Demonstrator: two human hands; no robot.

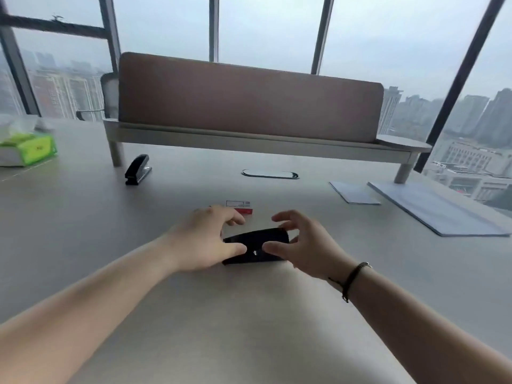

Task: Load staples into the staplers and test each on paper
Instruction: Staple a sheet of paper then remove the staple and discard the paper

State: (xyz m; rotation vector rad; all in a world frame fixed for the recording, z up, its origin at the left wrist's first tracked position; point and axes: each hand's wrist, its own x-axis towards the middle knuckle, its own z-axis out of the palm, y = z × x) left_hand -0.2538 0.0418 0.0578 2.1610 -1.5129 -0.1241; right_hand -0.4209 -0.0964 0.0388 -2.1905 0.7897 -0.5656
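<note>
A black stapler (256, 242) lies flat on the table between my two hands. My left hand (205, 239) is at its left end, thumb tip on the near side, fingers loosely curved above the far edge. At the right end, my right hand (302, 245) has its thumb on the near side and its fingers spread above the stapler. Just behind my hands lies a small red and white staple box (239, 207). A second black stapler (137, 169) stands at the back left. Two stacks of paper (354, 192) (435, 209) lie at the right.
A raised shelf with a brown divider panel (249, 101) spans the back of the grey table (249, 314). A green tissue pack (27, 149) sits at the far left. An oval cable port (270, 174) is set into the table under the shelf.
</note>
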